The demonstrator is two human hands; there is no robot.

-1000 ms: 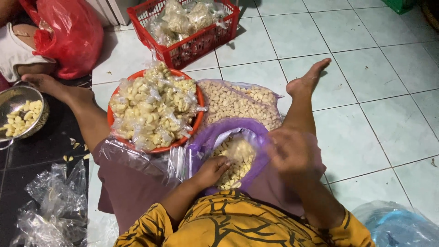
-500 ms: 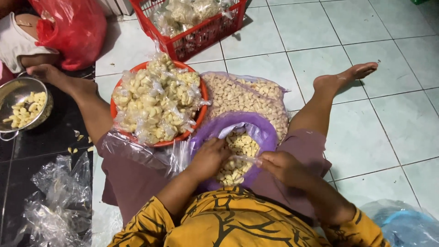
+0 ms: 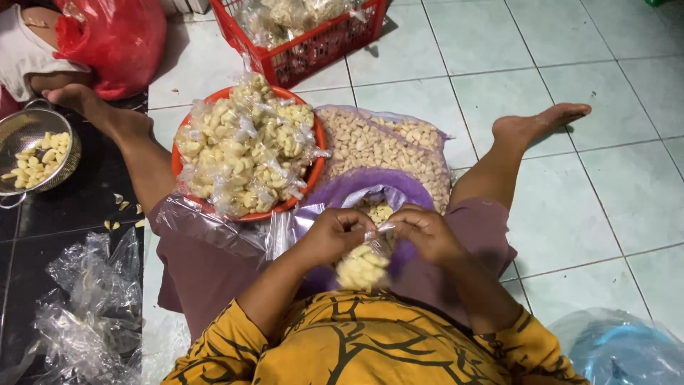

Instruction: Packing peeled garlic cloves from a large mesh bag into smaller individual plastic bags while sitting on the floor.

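Pinching small clear bag of pale peeled cloves | left hand, right hand fingers gripping its neck

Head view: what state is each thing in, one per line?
Small bag: filled, neck pinched by both hands.
Left hand: gripping neck.
Right hand: gripping neck.
Orange bowl: heaped with bags.
Red crate: loaded.
Strainer: partly filled.
Purple bag: open.
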